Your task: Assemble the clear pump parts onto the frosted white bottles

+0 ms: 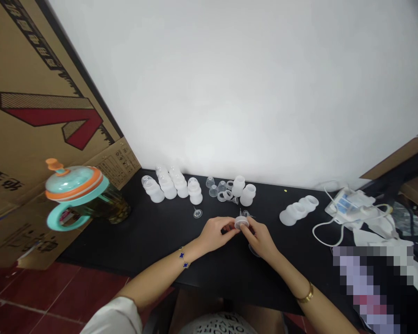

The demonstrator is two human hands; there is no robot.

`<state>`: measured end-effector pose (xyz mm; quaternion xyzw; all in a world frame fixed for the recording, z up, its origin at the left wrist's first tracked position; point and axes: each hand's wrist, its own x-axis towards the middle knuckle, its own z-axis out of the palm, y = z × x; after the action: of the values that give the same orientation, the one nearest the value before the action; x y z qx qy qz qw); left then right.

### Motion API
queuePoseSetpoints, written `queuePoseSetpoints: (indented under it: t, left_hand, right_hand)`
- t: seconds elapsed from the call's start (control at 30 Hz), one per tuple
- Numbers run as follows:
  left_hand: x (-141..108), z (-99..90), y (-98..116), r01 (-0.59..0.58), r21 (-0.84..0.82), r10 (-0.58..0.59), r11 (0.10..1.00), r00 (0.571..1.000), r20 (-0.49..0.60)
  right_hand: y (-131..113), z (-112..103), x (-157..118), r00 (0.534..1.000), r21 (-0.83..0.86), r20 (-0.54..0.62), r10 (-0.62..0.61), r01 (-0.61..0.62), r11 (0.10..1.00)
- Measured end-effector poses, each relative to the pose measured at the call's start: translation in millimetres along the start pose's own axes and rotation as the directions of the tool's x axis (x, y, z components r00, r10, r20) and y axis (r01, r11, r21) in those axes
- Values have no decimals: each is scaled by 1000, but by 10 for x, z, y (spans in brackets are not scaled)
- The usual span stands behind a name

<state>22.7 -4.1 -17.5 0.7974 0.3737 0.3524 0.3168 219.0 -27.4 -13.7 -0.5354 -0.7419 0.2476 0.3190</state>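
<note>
Near the middle of the black table (153,246), my left hand (218,232) and my right hand (259,235) meet around a small white ring piece (242,222). The fingers of both hands pinch its rim, and a thin pointed tip stands up from it. Just behind my hands are two white bottles (246,195), clear domed caps (213,190) and white rings (226,195). A small clear disc with a stem (197,213) lies to the left. Part of a clear round piece shows under my right hand.
Capped white bottles (167,185) stand at the back left. More white bottles (296,212) lie to the right, near a white cable and power strip (348,206). A large teal-lidded jug (87,195) stands at the left by cardboard boxes (17,153). A wall rises behind.
</note>
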Motion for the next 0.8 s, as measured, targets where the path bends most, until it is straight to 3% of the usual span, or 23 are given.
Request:
queuePoseSetpoints:
  t: [0.3,0.8]
  left_hand:
    - [10,-17,37,69,-36,-69,997,998,14]
    - [-6,6,42,9,27,-9,1000,1000,-10]
  right_hand:
    - [26,9,5,1000,35,15,21,-21,999]
    - [30,6,19,999,19,20,29,-29,999]
